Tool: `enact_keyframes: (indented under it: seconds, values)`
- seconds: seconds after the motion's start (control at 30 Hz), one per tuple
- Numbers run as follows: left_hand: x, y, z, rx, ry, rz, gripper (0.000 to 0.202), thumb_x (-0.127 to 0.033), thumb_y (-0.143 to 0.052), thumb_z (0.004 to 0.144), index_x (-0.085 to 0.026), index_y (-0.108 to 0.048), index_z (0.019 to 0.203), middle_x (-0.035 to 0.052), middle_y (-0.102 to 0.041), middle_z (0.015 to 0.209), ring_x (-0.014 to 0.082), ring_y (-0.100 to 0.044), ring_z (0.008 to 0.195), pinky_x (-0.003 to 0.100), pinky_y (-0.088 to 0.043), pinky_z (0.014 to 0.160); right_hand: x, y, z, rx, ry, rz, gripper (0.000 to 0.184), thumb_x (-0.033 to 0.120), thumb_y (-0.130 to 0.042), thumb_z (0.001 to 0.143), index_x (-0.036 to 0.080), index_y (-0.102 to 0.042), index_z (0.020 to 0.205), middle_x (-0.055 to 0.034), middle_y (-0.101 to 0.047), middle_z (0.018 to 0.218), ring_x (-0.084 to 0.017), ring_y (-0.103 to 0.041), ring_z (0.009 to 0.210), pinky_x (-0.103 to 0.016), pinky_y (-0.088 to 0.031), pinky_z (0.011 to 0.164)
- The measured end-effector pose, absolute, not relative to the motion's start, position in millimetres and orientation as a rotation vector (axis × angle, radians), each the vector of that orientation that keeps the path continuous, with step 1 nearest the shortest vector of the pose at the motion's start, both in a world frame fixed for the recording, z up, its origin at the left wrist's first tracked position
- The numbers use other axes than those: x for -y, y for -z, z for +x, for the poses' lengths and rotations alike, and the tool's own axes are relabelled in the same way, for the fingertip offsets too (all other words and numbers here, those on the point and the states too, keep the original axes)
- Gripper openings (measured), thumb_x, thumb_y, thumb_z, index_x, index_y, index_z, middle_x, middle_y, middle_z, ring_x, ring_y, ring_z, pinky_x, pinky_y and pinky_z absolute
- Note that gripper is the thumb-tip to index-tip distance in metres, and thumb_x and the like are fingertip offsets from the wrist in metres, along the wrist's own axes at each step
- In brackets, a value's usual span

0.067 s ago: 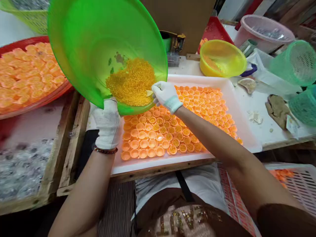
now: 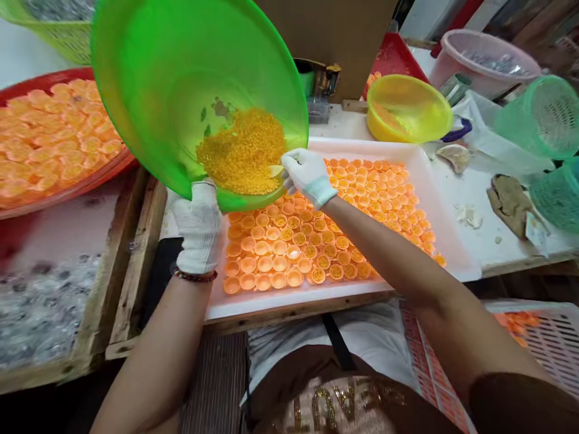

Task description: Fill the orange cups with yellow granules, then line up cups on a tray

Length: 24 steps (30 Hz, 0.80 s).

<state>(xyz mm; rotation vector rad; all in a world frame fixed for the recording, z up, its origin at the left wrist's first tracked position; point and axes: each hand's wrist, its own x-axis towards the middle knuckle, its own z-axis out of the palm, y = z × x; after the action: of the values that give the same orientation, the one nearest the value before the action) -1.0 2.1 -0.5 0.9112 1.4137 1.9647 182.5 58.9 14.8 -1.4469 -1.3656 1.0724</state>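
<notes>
My left hand, in a white glove, grips the underside of a big green bowl and holds it tilted over a white tray. A heap of small yellow pellets lies at the bowl's low rim. My right hand, also gloved, is closed at that rim on a small pale scoop or card that touches the pellets. Below the bowl, the tray holds rows of small orange cups, some with yellow filling.
A red tray of orange cups sits at the left over a wooden frame. A yellow bowl, a pink bucket and green baskets stand at the back right. A pink crate is at lower right.
The bowl and both hands have shifted very slightly to the right and down; otherwise nothing differs.
</notes>
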Motion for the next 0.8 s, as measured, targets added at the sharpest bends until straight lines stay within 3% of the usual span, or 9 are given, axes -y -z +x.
enact_keyframes:
  seconds: [0.27, 0.57, 0.8]
  values:
    - [-6.2, 3.4, -0.4, -1.337, -2.029, 0.913, 0.025, -0.023, -0.066, 0.067, -0.021, -0.056, 0.089, 0.0014, -0.069, 0.092, 0.0165, -0.068, 0.091, 0.031, -0.058, 0.087, -21.2, -41.1, 217.0, 1.219, -1.169, -1.426, 0.016, 0.034, -0.063, 0.094, 0.019, -0.062, 0.091, 0.0003, -0.062, 0.070, -0.008, -0.053, 0.051, -0.021, -0.044, 0.043]
    - [-13.9, 18.5, -6.4, -1.331, -2.032, 0.856, 0.032, -0.023, -0.065, 0.070, -0.024, -0.054, 0.099, 0.0031, -0.070, 0.108, 0.0199, -0.070, 0.101, 0.043, -0.060, 0.096, 22.1, -12.4, 223.7, 1.587, -1.078, -1.404, 0.017, 0.029, -0.058, 0.093, 0.019, -0.066, 0.082, 0.0009, -0.061, 0.069, -0.008, -0.054, 0.053, -0.024, -0.044, 0.049]
    - [-13.1, 22.8, -10.7, -1.349, -1.963, 0.927, 0.030, -0.025, -0.066, 0.076, -0.024, -0.055, 0.104, 0.0043, -0.069, 0.115, 0.0205, -0.070, 0.107, 0.039, -0.061, 0.095, -6.2, -33.1, 231.2, 1.216, -1.300, -1.408, 0.017, 0.035, -0.063, 0.093, 0.019, -0.063, 0.090, -0.0007, -0.063, 0.072, -0.009, -0.053, 0.052, -0.023, -0.043, 0.043]
